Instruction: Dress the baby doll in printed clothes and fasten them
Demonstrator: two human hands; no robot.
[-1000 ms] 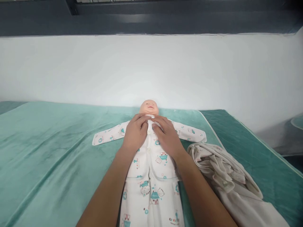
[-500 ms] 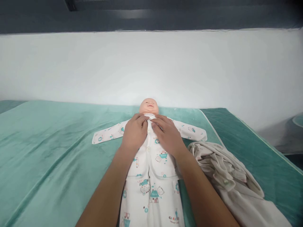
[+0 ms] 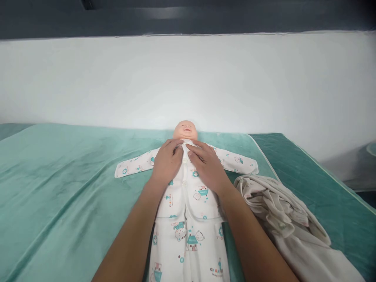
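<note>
A baby doll (image 3: pixel 186 130) lies on its back, head toward the wall. It wears a white buttoned top (image 3: pixel 173 203) with teal and brown cartoon prints, sleeves stretched out to both sides. Matching trousers (image 3: pixel 202 250) cover the lower part. My left hand (image 3: pixel 168 161) rests on the left side of the chest, fingertips near the collar, thumb apart from the fingers. On the other side of the button placket (image 3: pixel 185 172), my right hand (image 3: pixel 207 164) lies with its fingers extended and somewhat spread. Both palms hide parts of the chest and shoulders.
A crumpled heap of pale cloth (image 3: pixel 270 203) lies to the right, close to my right forearm. Beneath everything is a light green sheet (image 3: pixel 73 196), with darker green bedding (image 3: pixel 308 184) at the right. A white wall (image 3: pixel 188 78) rises behind the doll's head.
Both hands stay on the doll's chest. Their fingers have shifted slightly, and the left fingertips have moved up a little toward the collar. The view has tilted slightly.
</note>
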